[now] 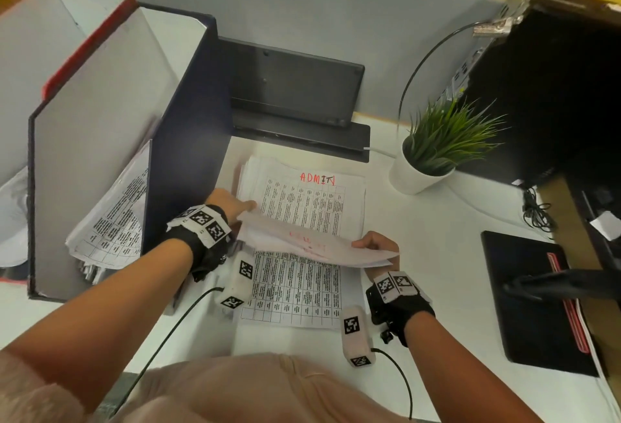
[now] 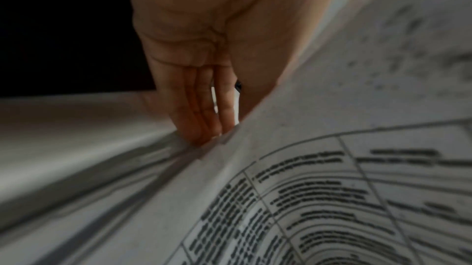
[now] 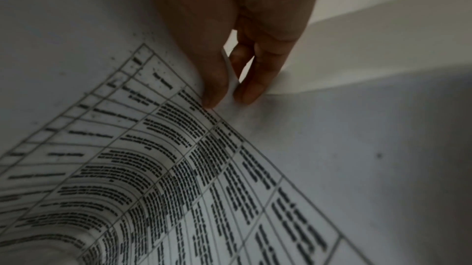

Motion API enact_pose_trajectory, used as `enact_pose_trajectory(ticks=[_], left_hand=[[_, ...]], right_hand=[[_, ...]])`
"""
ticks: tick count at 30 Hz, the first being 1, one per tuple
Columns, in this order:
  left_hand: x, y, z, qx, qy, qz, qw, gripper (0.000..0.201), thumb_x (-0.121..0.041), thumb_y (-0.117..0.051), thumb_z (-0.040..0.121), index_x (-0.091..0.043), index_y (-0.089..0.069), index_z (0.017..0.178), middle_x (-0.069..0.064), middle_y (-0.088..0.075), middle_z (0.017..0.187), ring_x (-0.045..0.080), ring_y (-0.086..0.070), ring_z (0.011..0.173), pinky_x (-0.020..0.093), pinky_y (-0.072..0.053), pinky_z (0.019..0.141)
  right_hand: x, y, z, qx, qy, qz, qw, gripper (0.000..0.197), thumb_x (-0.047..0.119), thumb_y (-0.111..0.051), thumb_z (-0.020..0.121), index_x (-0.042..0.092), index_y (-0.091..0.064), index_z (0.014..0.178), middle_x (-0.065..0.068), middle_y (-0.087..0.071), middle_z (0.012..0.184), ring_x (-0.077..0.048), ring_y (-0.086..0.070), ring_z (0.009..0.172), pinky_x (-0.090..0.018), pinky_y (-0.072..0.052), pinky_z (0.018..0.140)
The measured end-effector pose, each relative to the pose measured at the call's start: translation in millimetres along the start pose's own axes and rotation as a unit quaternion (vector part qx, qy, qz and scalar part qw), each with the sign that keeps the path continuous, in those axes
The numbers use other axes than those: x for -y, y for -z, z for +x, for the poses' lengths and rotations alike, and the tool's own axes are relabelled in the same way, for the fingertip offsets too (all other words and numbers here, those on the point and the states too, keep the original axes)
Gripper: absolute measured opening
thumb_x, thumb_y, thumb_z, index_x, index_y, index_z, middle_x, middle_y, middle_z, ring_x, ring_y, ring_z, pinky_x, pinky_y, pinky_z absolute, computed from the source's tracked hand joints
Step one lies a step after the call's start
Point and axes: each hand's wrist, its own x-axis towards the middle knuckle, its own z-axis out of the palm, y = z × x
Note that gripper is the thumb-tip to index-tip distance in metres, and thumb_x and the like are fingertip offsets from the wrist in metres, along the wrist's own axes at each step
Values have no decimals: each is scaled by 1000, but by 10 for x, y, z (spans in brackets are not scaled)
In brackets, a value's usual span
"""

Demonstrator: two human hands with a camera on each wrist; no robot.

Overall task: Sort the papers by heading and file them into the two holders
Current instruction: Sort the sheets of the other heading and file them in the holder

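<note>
At a white desk (image 1: 437, 254), we lift the top sheet (image 1: 312, 242) off the stack of papers (image 1: 302, 207), both hands on it. Our right hand (image 1: 376, 242) pinches the sheet's right edge between thumb and fingers; the right wrist view shows the paper caught between them. Our left hand (image 1: 232, 204) reaches to the sheet's left edge with fingers (image 2: 204, 112) held nearly straight, their tips at the paper's margin; whether the thumb clamps it we cannot tell. The sheet hangs bowed over the stack, its red heading too blurred to read. The page left on top is marked ADMIN in red.

We judge this the sorting step: one page raised, not yet filed. Next we must read its heading and carry it left to the matching holder. The dark blue holder (image 1: 188, 126) stands just beside the stack and already contains printed sheets (image 1: 111, 221); the red-edged holder (image 1: 87, 36) stands beyond it, its contents mostly hidden.

The blue holder's tall side wall rises between stack and slot, so the sheet must clear that edge. A potted plant (image 1: 437, 150) and black mat (image 1: 531, 301) sit to the right, well apart from that path.
</note>
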Motion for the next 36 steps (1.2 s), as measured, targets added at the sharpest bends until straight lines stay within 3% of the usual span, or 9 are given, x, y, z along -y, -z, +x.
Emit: enact_pose_trajectory(ticks=[3, 7, 16, 19, 22, 26, 30, 32, 36], left_hand=[[-6, -1, 9, -17, -7, -5, 1000, 36, -20, -76, 76, 6, -67, 98, 17, -68, 99, 29, -65, 87, 33, -52, 71], [-12, -15, 2, -11, -31, 19, 999, 30, -22, -84, 65, 2, -69, 75, 7, -65, 71, 13, -60, 59, 19, -43, 47], [2, -20, 0, -3, -94, 99, 991, 25, -16, -77, 74, -10, -62, 56, -1, -57, 55, 8, -53, 52, 16, -37, 44], [-29, -17, -40, 0, -116, 133, 984, 16, -11, -71, 80, -6, -67, 66, 2, -59, 61, 12, -56, 58, 16, -41, 49], [-35, -14, -110, -12, -152, 189, 970, 15, -5, -61, 86, -6, -72, 75, 7, -65, 75, 18, -59, 66, 25, -48, 58], [51, -75, -275, -130, -246, 270, 922, 23, -25, -54, 92, -14, -73, 86, 3, -66, 78, 18, -56, 63, 24, -41, 53], [155, -113, -306, -143, -366, 129, 911, 15, -15, -62, 87, -13, -74, 96, 2, -69, 91, 15, -63, 71, 27, -52, 62], [169, -130, -311, -81, -339, 2, 937, 12, -11, -63, 86, -17, -72, 91, -3, -68, 86, 6, -63, 69, 18, -53, 59], [213, -187, -304, -9, -238, -158, 958, 26, 1, -50, 90, -19, -56, 74, -3, -62, 80, 8, -56, 69, 14, -45, 57]], right_hand=[[-5, 33, 25, 5, -21, 7, 1000, 40, -24, -51, 73, 13, -54, 57, -4, -47, 53, -4, -45, 46, -6, -33, 43], [-15, 20, 10, 3, -2, -8, 1000, 41, -25, -51, 71, 13, -53, 55, -3, -45, 57, -12, -38, 55, -6, -31, 46], [-35, 29, -1, -5, 17, -38, 999, 25, -22, -53, 74, 0, -61, 70, -2, -50, 61, -6, -45, 55, -1, -34, 47], [-53, 24, 12, -11, 42, -73, 996, 25, -19, -62, 72, 4, -61, 63, 0, -53, 63, -11, -48, 60, -3, -38, 55], [-82, 0, 50, -20, 21, -73, 997, 37, -12, -71, 71, 16, -53, 55, -7, -58, 71, -19, -50, 68, -28, -46, 68], [-103, -7, 71, -25, -13, -21, 999, 39, -21, -63, 72, 12, -53, 55, -5, -60, 74, -16, -53, 65, -25, -45, 63], [-95, -4, 77, -28, -32, -17, 999, 36, -15, -67, 72, 10, -48, 55, -9, -60, 74, -16, -57, 64, -22, -48, 62], [-59, -9, 57, -39, -52, -55, 996, 23, 4, -79, 69, 7, -56, 70, -7, -61, 74, -17, -56, 67, -17, -46, 61], [-33, -16, 35, -62, -51, 20, 997, 58, 0, -82, 62, 1, -56, 113, -8, -64, 101, -18, -61, 91, -25, -50, 75]])
